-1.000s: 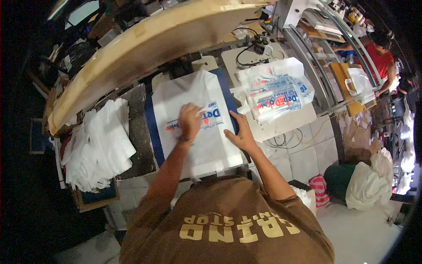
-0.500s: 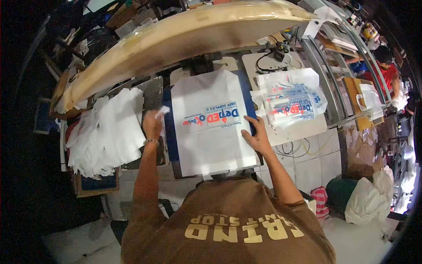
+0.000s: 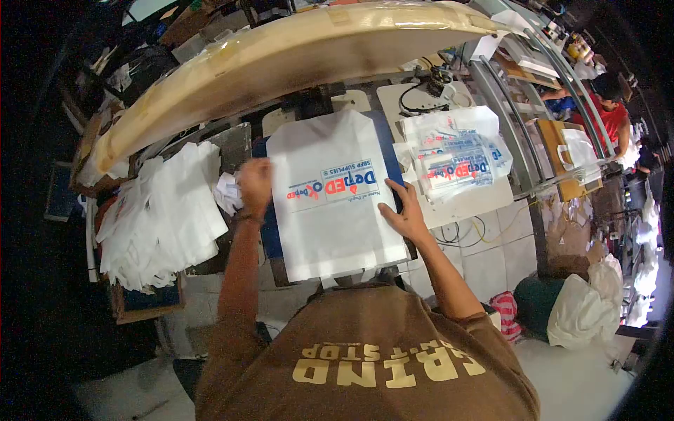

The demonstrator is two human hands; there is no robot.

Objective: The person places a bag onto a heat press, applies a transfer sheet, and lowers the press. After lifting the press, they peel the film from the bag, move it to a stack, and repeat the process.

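A white printed bag lies flat on a dark blue board in front of me. Blue and red lettering shows across its middle. My left hand is at the bag's left edge, fingers curled and slightly blurred; whether it holds anything is hidden. Just left of it rests a crumpled white piece. On the bag's right edge lies my right hand, thumb and fingers apart.
Plain white sheets are piled at the left. Printed bags lie stacked at the right on a pale board. A long tan padded bar spans the back. A person in red is at the far right.
The crumpled white piece has left my left hand and now lies to its left. My left hand has moved towards the bag's left edge. My right hand stays at the right edge.
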